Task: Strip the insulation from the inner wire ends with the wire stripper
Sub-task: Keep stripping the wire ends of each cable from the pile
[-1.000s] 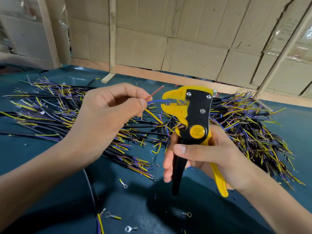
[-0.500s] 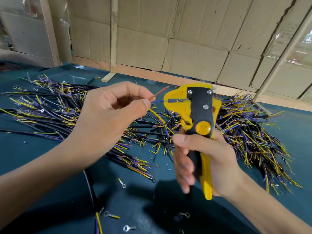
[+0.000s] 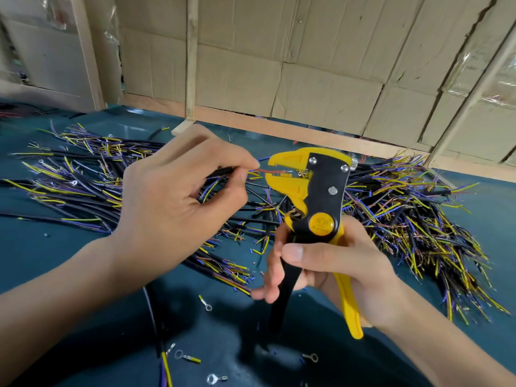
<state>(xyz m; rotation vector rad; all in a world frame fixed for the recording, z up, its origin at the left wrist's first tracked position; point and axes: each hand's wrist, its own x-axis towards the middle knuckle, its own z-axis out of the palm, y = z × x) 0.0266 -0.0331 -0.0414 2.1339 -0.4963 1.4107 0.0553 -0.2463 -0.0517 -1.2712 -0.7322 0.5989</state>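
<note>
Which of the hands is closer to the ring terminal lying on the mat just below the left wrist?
Left. The left hand is above the ring terminal, pinching the red wire. The right hand grips the wire stripper farther right.

Head-worn camera looks forward and down — close (wide-angle) — over the table (image 3: 55, 263).
</note>
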